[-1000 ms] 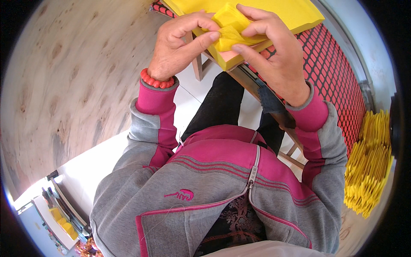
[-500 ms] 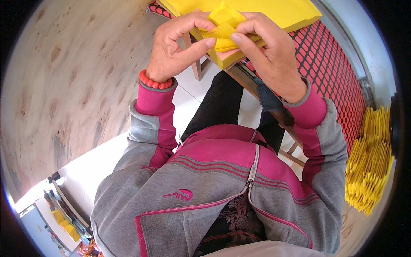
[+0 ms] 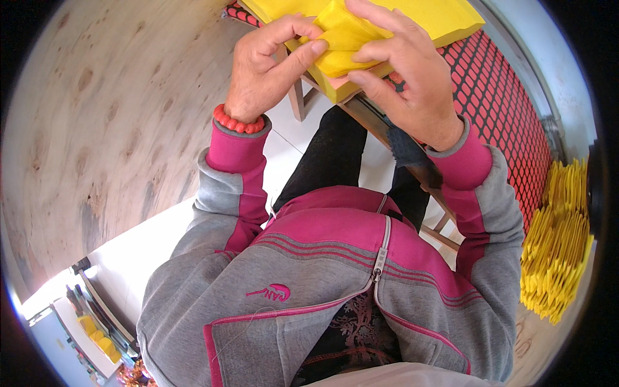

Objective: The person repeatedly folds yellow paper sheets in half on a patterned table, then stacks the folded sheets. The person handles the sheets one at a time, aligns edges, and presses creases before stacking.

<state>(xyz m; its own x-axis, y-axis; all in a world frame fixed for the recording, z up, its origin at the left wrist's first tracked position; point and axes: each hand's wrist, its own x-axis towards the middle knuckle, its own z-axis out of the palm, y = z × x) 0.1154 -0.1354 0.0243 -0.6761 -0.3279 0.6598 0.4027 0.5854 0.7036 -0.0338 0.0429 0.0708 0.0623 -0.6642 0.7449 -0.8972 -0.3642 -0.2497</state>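
Observation:
A folded piece of thin yellow paper (image 3: 342, 39) is held up over the near corner of a thick yellow paper stack (image 3: 445, 22). My left hand (image 3: 274, 61) pinches its left edge between thumb and fingers; a red bead bracelet circles that wrist. On the paper's right side, my right hand (image 3: 412, 77) is open, its fingers spread. The index fingertip is at the paper's edge, while the thumb stands apart below it. Part of the paper's far right side is hidden behind the right fingers.
Red-and-black patterned cloth (image 3: 493, 97) lies under and right of the stack. Many folded yellow papers (image 3: 554, 251) stand packed at the far right. A large wooden board (image 3: 97, 142) fills the left. A wooden leg (image 3: 296, 100) shows below the stack.
My right hand has loosened from its pinch and spread its fingers, reaching farther over the paper. The paper looks more opened out, while my left hand still pinches it.

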